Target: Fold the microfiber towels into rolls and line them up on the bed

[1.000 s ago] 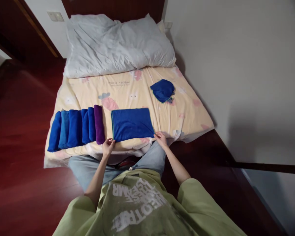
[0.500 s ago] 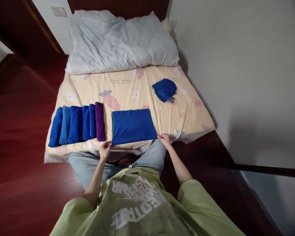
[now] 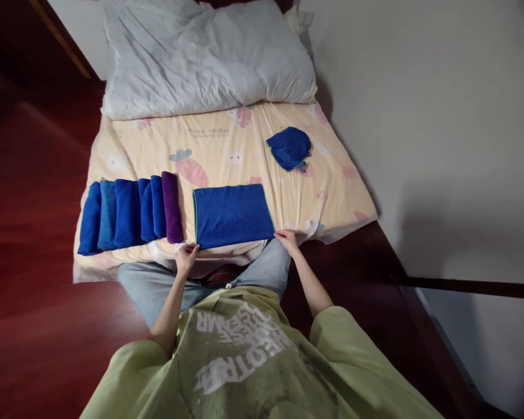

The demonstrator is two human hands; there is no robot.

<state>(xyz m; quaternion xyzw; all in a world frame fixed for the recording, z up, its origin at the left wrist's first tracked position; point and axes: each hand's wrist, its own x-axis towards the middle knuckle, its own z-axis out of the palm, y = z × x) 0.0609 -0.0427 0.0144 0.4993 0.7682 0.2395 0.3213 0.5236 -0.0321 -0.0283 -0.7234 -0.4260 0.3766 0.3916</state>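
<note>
A blue towel (image 3: 233,214) with green edging lies spread as a flat rectangle near the front edge of the bed. My left hand (image 3: 186,258) pinches its near left corner. At the near right corner, my right hand (image 3: 287,241) has its fingers closed on the cloth. Left of this towel stands a row of several rolled towels, mostly blue, such as the wide blue roll (image 3: 127,213); a purple rolled towel (image 3: 172,208) ends the row nearest my left hand. Farther back on the right rests a crumpled blue cloth (image 3: 289,148).
The bed (image 3: 220,151) has a yellow sheet with carrot and rabbit prints. A large pale pillow or quilt (image 3: 209,64) lies across its far end. A grey wall (image 3: 419,116) rises on the right, and dark red floor (image 3: 30,262) shows on the left.
The camera view has tipped slightly, so the bed and towels sit a little higher and more to the left. Both hands keep hold of the towel's near corners.
</note>
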